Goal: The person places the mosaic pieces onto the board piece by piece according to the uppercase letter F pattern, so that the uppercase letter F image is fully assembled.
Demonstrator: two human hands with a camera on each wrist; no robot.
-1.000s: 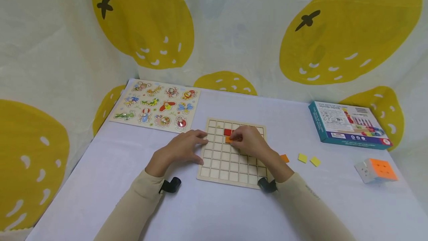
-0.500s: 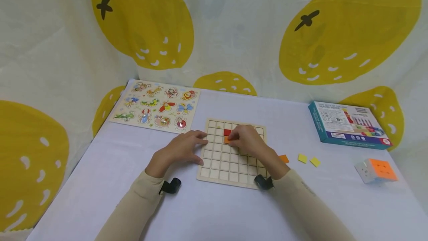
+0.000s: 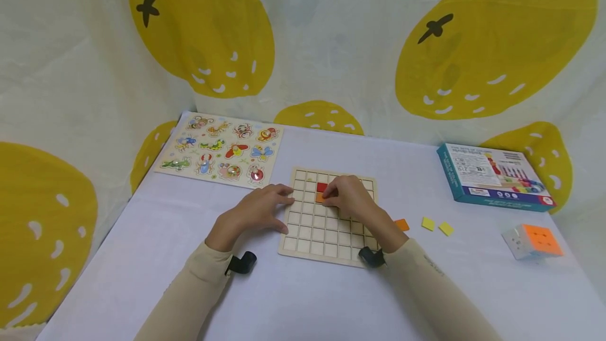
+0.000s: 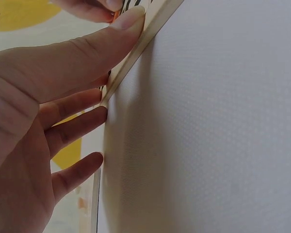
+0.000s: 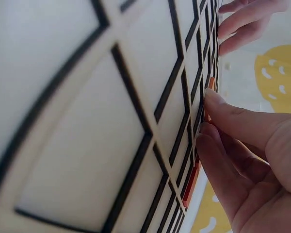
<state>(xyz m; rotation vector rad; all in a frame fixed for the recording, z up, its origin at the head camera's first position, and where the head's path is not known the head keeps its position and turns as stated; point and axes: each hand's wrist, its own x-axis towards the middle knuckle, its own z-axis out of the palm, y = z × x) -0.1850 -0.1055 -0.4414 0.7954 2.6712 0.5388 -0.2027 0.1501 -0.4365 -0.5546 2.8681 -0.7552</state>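
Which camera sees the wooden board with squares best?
The head view: most of the board shows, with the right hand covering part. The left wrist view shows mainly its edge; the right wrist view, some squares close up.

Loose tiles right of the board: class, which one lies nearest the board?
The loose orange tile. It lies closest to the wooden board; the two yellow tiles lie farther right.

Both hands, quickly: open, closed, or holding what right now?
Left hand: open, touching the edge of the wooden grid board.
Right hand: closed, pinching an orange tile.
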